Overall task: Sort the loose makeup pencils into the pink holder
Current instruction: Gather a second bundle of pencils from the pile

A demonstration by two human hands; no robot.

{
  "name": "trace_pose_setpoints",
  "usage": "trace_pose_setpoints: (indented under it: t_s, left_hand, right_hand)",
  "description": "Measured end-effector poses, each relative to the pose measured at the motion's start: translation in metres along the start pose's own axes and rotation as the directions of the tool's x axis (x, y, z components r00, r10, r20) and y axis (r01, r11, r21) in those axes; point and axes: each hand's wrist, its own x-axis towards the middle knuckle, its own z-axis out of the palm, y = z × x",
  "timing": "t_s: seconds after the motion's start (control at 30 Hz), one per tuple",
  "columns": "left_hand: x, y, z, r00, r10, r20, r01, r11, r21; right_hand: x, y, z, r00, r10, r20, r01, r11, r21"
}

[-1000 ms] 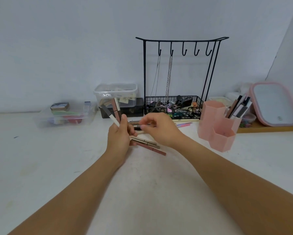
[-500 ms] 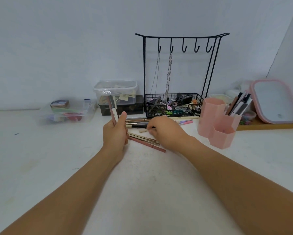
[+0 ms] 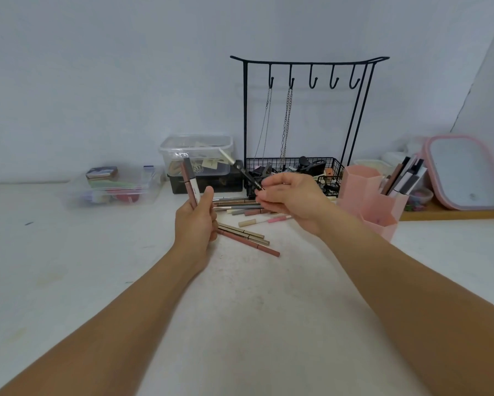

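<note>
My left hand (image 3: pixel 195 224) gripping upright pink pencils (image 3: pixel 190 181), small print on them unreadable, my right hand (image 3: pixel 290 200) with fingers pinching a black pencil (image 3: pixel 244 171), loose pencils (image 3: pixel 240 207) on the bench (image 3: pixel 125 281), pink holder (image 3: pixel 367 195) at right

No writing can be read anywhere; dark marks on the white-and-mauve makeup pencil (image 3: pixel 191 184) are too blurred to make out.

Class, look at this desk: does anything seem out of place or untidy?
Yes. Loose pencils lie scattered at odd angles on the table, beside the pink holder instead of standing in it.
</note>
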Motion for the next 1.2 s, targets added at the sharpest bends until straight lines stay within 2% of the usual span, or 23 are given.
trace_pose_setpoints:
  t_s: [0.03, 0.1, 0.23, 0.33, 0.47, 0.6, 0.67, 0.73, 0.8, 0.87, 0.93, 1.2]
  left_hand:
    - [-0.001, 0.000, 0.001, 1.000, 0.005, 0.016, -0.005, 1.000, -0.008]
    - [-0.002, 0.001, 0.002, 0.999, 0.022, 0.045, -0.020, 0.999, -0.028]
    - [-0.007, 0.003, 0.004, 0.993, 0.079, 0.082, -0.072, 0.994, -0.087]
    - [-0.007, 0.002, 0.004, 0.986, 0.124, 0.111, -0.122, 0.992, -0.027]
    - [-0.008, -0.001, 0.006, 0.982, 0.146, 0.119, -0.154, 0.986, 0.059]
    - [-0.005, -0.004, 0.005, 0.990, 0.116, 0.085, -0.128, 0.979, 0.160]
    - [-0.005, -0.004, 0.005, 0.989, 0.128, 0.068, -0.138, 0.975, 0.174]
    - [-0.005, -0.003, 0.006, 0.992, 0.114, 0.061, -0.120, 0.986, 0.117]
    - [-0.007, -0.001, 0.006, 0.993, 0.090, 0.083, -0.095, 0.994, 0.059]
    - [-0.008, -0.001, 0.006, 0.990, 0.085, 0.115, -0.094, 0.993, 0.073]
    - [-0.008, -0.002, 0.005, 0.988, 0.079, 0.134, -0.095, 0.989, 0.113]
    - [-0.007, 0.000, 0.005, 0.985, -0.045, 0.168, 0.030, 0.995, 0.090]
  right_hand:
    - [-0.001, -0.002, 0.005, 0.998, 0.043, 0.046, -0.048, 0.993, 0.106]
    - [-0.004, -0.001, 0.017, 0.988, 0.084, 0.128, -0.105, 0.981, 0.161]
    - [-0.010, 0.014, 0.041, 0.965, 0.113, 0.235, -0.145, 0.982, 0.122]
    - [-0.017, 0.021, 0.047, 0.954, 0.103, 0.281, -0.129, 0.989, 0.076]
    - [-0.018, 0.023, 0.048, 0.976, 0.000, 0.219, 0.029, 0.991, -0.130]
    - [-0.012, 0.016, 0.040, 0.977, -0.040, 0.208, 0.105, 0.944, -0.313]
    - [-0.004, 0.008, 0.025, 0.974, -0.147, 0.171, 0.217, 0.818, -0.532]
    - [0.006, 0.002, 0.003, 0.957, -0.255, 0.140, 0.267, 0.579, -0.770]
    - [0.017, 0.002, -0.019, 0.963, -0.231, 0.136, 0.204, 0.299, -0.932]
    - [0.025, 0.010, -0.033, 0.984, -0.153, 0.092, 0.111, 0.124, -0.986]
    - [0.028, 0.017, -0.038, 0.992, -0.117, 0.042, 0.051, 0.069, -0.996]
    - [0.031, 0.020, -0.043, 0.990, -0.131, 0.044, 0.056, 0.088, -0.995]
